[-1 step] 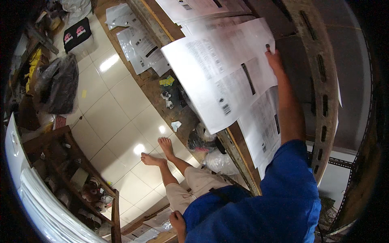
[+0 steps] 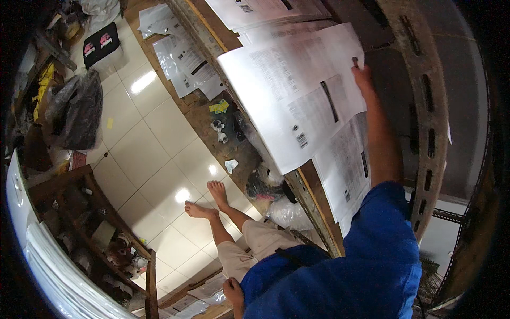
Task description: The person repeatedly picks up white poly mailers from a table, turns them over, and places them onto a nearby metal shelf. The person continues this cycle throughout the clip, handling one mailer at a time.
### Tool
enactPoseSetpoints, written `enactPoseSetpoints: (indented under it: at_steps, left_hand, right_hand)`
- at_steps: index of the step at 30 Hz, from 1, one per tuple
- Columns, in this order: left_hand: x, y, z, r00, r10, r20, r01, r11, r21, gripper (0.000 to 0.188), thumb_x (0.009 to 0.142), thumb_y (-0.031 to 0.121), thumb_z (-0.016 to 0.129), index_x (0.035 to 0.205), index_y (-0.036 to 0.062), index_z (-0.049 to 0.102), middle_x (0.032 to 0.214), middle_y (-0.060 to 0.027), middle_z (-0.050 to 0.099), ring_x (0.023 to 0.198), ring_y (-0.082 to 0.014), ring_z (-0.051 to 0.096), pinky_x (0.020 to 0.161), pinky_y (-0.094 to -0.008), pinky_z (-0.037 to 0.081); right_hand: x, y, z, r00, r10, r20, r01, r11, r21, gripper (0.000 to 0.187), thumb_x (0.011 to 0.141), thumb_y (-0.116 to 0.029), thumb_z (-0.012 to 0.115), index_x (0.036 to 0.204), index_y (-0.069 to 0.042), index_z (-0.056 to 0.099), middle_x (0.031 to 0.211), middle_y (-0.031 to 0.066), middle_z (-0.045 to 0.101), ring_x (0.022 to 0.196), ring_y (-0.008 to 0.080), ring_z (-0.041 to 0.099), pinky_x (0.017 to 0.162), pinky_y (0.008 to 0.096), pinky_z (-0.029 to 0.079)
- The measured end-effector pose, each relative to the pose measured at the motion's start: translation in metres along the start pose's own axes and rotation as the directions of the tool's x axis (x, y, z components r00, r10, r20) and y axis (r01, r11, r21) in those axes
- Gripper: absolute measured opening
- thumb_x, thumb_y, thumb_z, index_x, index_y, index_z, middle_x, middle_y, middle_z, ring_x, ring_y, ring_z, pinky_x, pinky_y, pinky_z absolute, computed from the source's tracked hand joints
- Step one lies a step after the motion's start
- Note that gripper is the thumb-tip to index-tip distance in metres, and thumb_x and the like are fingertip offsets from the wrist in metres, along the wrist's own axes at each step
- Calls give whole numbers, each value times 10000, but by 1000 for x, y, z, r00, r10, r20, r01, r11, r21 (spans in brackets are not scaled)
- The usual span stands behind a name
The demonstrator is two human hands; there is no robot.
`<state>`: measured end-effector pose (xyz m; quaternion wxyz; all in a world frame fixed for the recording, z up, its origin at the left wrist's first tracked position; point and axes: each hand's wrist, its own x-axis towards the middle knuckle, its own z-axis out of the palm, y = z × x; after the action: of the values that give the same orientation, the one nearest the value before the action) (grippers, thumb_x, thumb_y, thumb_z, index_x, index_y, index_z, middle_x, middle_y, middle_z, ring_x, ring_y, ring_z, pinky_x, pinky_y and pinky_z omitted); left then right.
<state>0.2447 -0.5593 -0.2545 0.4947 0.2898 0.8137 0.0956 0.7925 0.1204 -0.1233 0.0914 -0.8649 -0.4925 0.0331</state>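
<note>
A large white printed sheet (image 2: 289,106) with text blocks and barcodes lies over the shelf, its left corner reaching past the shelf's metal edge. At its far right edge my right hand (image 2: 362,77) grips it, thumb on top and fingers hidden underneath. More printed sheets (image 2: 345,165) lie below it, and another stack (image 2: 265,11) sits beyond. My left hand (image 2: 234,291) hangs low beside my beige shorts, fingers curled in. Whether anything is inside that hand is hidden.
A slotted metal upright (image 2: 428,122) stands right of my right arm. On the lower shelf, left of the sheet, are bagged prints (image 2: 188,66) and small yellow packets (image 2: 219,107). A wooden rack (image 2: 106,212) and a dark plastic bag (image 2: 77,109) are at the left.
The printed sheet and my right hand have shifted slightly to the right. My left hand looks the same.
</note>
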Motion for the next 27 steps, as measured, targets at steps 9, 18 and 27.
enactPoseSetpoints:
  at_steps: [9,18,27]
  left_hand:
    - [7,14,12,999,-36,20,34,994,106,268,893,225,565,830,-30,619,774,-216,611,736,-382,585,682,-454,455]
    - [2,13,21,999,8,-42,-6,999,39,263,890,220,564,807,-22,627,765,-215,613,731,-383,595,681,-446,470]
    - [-6,38,6,996,91,-12,-91,996,-9,264,876,236,581,913,-14,658,842,-220,642,783,-385,613,739,-448,488]
  right_hand:
    - [78,23,7,984,-26,-174,28,1000,6,543,892,-227,583,1313,78,427,1261,251,538,1169,352,519,967,386,401]
    - [71,5,8,981,-59,-184,83,988,127,673,908,-251,561,1434,48,265,1462,266,320,1352,357,330,1101,381,282]
    - [-26,-95,16,808,-304,-505,416,901,123,548,960,-229,493,1433,-9,326,1463,204,353,1343,359,353,1098,429,308]
